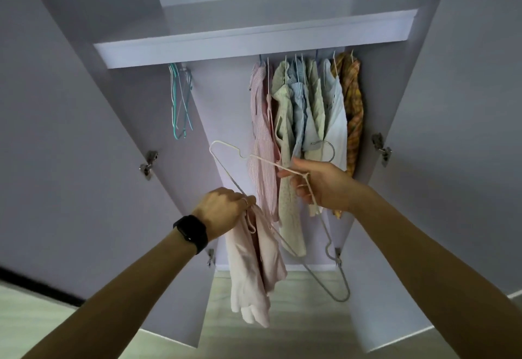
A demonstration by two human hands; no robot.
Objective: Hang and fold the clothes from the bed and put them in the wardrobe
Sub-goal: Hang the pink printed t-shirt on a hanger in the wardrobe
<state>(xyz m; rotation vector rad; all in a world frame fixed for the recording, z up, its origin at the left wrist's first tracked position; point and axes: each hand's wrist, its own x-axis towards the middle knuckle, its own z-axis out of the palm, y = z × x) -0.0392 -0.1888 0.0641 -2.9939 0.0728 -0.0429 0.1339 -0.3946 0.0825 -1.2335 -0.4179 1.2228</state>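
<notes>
Both wardrobe doors stand swung wide: left door [70, 132], right door [466, 132]. Hinges [148, 165] show on the inner edges. The shelf [254, 45] caps the hanging bay, and its front lip hides the rail.

Open room: the stretch of bay between the empty hangers [179, 101], bunched at far left, and the pink striped shirt [261, 132]. Only the bare back panel [223, 104] shows there. From the striped shirt rightward the bay is packed tight with hung clothes [305, 110]: pale green floral, light blue, white, and a yellow plaid piece against the right wall.

Your right hand [322, 186] grips a white hanger [267, 161] at the neck, fingers curled round the wire. The hanger is tilted, with one shoulder high at left, the other end low at right, and the hook up in front of the hung clothes.

Your left hand [223, 209], with a black watch [192, 233] on the wrist, pinches the top of a pink garment [251, 268]. The garment dangles limp below the hand, in front of the bay's lower edge and the pale floor [282, 330]. The hanger's bottom bar runs just beside your left fingers. Whether a strap is on the wire cannot be told.

In the way: the striped shirt hangs directly behind the tilted hanger, between your two hands.
</notes>
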